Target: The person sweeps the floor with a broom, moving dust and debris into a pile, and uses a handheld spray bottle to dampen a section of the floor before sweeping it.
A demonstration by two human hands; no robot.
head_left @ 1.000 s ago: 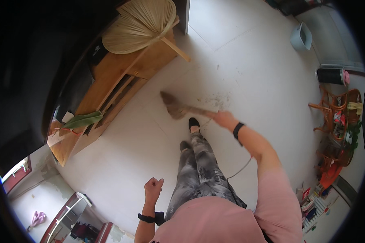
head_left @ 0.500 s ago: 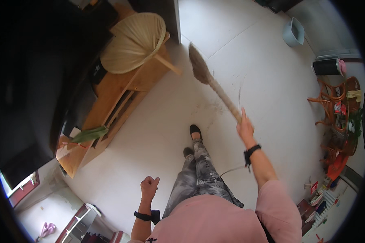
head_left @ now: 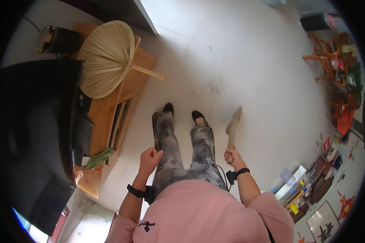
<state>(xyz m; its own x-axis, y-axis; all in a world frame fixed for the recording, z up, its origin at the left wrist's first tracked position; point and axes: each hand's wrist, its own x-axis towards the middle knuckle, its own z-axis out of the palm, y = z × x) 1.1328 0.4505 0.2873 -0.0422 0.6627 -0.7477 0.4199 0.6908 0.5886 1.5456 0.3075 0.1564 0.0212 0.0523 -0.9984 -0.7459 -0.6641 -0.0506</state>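
Note:
In my right hand I hold a short straw hand broom by the end of its handle. Its brown head points away from me over the pale floor and is seen nearly edge-on. Dark scattered dirt marks the tiles beyond my shoes. My left hand is closed in a loose fist in front of my left thigh, with nothing visible in it. A pleated palm-leaf fan lies on the wooden cabinet at the left, its handle sticking out past the edge.
A large black television stands along the wooden cabinet, with a green leaf-shaped thing near its front corner. Brown wooden chairs and a black cylindrical bin line the right side. A cluttered low shelf is at lower right.
My right hand has drawn the broom back toward me, and its head has swung from pointing far left to nearly straight ahead. My feet have moved apart; my view has shifted.

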